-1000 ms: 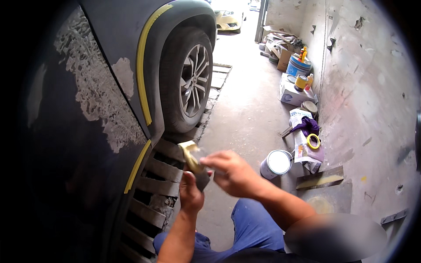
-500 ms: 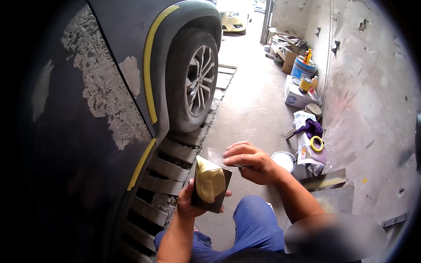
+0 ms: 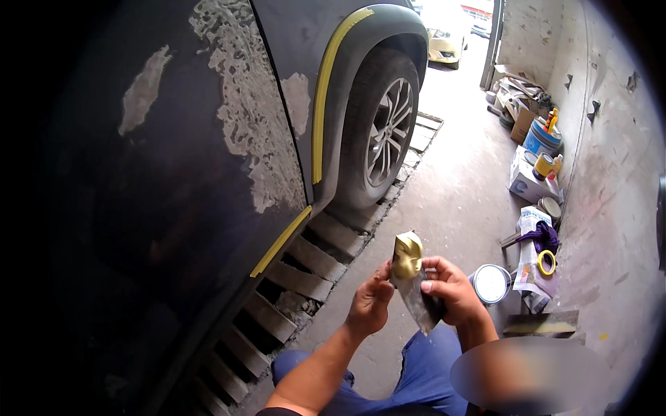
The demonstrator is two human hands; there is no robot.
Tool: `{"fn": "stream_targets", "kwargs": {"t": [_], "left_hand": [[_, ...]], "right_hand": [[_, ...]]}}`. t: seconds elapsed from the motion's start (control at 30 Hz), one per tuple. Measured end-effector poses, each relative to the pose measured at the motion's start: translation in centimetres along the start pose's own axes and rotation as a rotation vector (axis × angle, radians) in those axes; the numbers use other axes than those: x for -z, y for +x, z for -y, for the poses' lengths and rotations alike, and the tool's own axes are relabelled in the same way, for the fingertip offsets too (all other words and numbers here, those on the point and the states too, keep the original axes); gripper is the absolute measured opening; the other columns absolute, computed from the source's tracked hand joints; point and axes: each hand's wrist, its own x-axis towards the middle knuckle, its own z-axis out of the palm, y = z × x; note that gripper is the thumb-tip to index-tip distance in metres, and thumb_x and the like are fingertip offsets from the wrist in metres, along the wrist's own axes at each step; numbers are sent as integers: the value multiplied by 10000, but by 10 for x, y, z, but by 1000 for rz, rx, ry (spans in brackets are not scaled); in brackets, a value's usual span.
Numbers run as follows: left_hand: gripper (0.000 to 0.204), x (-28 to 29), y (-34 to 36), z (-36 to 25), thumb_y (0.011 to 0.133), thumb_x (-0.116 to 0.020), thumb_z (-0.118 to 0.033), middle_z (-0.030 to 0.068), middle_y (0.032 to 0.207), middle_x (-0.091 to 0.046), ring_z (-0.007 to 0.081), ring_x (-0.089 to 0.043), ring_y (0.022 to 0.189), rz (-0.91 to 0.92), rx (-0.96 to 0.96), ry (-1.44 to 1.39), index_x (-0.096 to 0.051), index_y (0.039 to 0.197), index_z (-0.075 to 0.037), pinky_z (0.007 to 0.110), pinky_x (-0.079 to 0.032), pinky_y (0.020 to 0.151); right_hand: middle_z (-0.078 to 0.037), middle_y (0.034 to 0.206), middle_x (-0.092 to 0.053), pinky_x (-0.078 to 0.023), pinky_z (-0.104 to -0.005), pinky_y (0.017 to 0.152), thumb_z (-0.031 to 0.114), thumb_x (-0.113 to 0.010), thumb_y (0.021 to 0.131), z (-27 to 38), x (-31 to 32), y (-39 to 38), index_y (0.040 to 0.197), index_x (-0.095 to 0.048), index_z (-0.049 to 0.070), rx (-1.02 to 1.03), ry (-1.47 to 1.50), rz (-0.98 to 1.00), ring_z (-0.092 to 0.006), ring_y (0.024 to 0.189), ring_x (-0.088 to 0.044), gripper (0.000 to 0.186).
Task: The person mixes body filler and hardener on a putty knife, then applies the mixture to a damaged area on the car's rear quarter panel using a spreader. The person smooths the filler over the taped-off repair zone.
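A lump of yellowish body filler [image 3: 407, 258] sits at the upper end of a dark flat putty board [image 3: 437, 310]. My left hand [image 3: 371, 303] is closed on the board's left edge, thumb and fingers pinching it. From the other side, my right hand [image 3: 452, 290] grips a thin greyish spreader [image 3: 418, 310], which lies against the board below the filler. The two flat pieces overlap, so their exact outlines are hard to tell. Beyond my left hand stands a dark car body [image 3: 187, 166] with a rough, sanded patch [image 3: 246, 104] down its panel.
Yellow masking tape [image 3: 320, 132] edges the arch above the wheel [image 3: 381, 132]. Slatted grating [image 3: 298, 281] runs beneath the car. At right are an open white-topped can [image 3: 490, 284], a yellow tape roll [image 3: 547, 262], a purple cloth [image 3: 544, 238], a box [image 3: 524, 182] and the wall [image 3: 610, 180].
My right hand has come down beside the board, bringing the spreader against it. The board has turned, with the filler now bunched at its upper end. The view has shifted left.
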Motion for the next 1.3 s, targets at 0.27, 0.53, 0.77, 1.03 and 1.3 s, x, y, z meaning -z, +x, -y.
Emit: {"fn": "stream_targets", "kwargs": {"t": [0.27,0.53,0.77,1.03,1.3], "left_hand": [[612,25,10,-20,977,-406,-462,204,1225,-549,353,-597,1033,136,521,-626,-391,1369,8,464,-527,773],[646,21,1,-16,960,-420,-495,233,1293,-498,452,-584,1050,451,391,-1092,-341,1405,-32,535,-539,751],[660,3,15,-25,952,-386,-559,131,1346,-488,374,-486,1234,-76,246,-716,-348,1419,-95,539,-483,919],[582,11,17,-8,971,-392,-516,64,1203,-559,187,-573,1036,-307,153,-389,-451,1329,-61,388,-465,925],[655,24,17,-28,962,-420,-509,165,1294,-512,315,-534,1163,-58,305,-665,-352,1411,-37,475,-524,859]], "right_hand": [[-160,1131,-609,-481,-359,926,-47,-574,846,62,7,-7,1230,-492,-10,511,-259,200,-223,1055,-593,395],[-139,1227,-588,-454,-414,974,-81,-612,743,64,-17,6,1125,-637,78,608,-907,434,-310,1171,-553,415],[-162,1146,-609,-484,-394,917,-6,-629,732,59,-17,13,1110,-643,70,672,-1291,-147,-333,1076,-585,386],[-149,1035,-647,-494,-411,849,-1,-612,722,43,-28,13,1066,-665,52,666,-1313,-115,-338,979,-602,352],[-108,1085,-633,-466,-413,918,-47,-598,692,55,-27,-10,1105,-657,91,790,-1411,46,-311,1014,-594,439]]}}
